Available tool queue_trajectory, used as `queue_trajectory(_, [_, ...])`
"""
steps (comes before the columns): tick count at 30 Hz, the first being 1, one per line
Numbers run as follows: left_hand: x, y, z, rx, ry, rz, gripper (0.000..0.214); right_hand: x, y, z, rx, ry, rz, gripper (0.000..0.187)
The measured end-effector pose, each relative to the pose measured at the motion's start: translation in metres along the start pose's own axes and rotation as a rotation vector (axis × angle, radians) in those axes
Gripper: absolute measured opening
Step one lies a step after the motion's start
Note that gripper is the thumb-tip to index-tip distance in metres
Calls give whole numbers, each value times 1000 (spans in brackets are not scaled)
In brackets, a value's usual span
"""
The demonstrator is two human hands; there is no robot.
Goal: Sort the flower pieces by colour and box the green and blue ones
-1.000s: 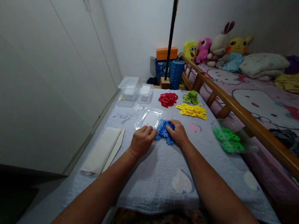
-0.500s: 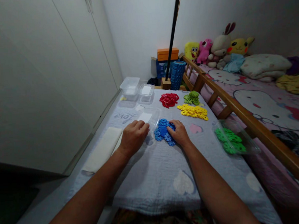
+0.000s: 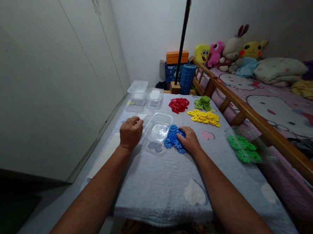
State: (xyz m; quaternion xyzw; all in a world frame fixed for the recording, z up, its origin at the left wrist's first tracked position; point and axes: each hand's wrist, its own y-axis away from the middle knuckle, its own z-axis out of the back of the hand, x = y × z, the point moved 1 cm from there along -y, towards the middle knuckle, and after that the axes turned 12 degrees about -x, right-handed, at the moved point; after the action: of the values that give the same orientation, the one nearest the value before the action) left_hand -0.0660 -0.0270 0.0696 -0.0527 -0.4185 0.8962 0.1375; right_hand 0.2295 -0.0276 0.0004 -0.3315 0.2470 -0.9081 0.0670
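Observation:
My left hand (image 3: 131,132) is closed on the edge of a clear plastic lid (image 3: 147,127) with a white label, held over the left part of the table. Just right of the lid sits an open clear plastic container (image 3: 160,128) with nothing visible inside. Touching its right side is a pile of blue snowflake-shaped plastic pieces (image 3: 174,137). My right hand (image 3: 190,139) rests against the right side of this pile, thumb and fingers apart on the pieces. Its fingertips are partly hidden.
Behind the blue pile lie red pieces (image 3: 179,105), yellow pieces (image 3: 204,117) and light green pieces (image 3: 202,103). A clear container with green pieces (image 3: 243,147) stands at right by the wooden bed rail (image 3: 241,108). Clear boxes (image 3: 138,91) stand at back left; a folded cloth (image 3: 107,153) lies left.
My left hand has moved left with the labelled lid, away from the clear container, whose inside now shows. My right hand has stayed at the blue pieces.

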Motion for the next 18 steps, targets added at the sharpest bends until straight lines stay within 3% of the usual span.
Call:
queue_trajectory(4, [4,1,-20,114,-47,18,24,-1,0,-1,2,6,3,33])
queue_trajectory(8, [3,5,-28,231,-76,33,23,-2,0,-1,-1,10,3,33])
queue_trajectory(15, [7,12,-24,348,-44,61,31,-2,0,-2,4,16,-2,32])
queue_trajectory(18, [11,16,-16,378,-24,101,47,-1,0,-1,6,21,-9,32])
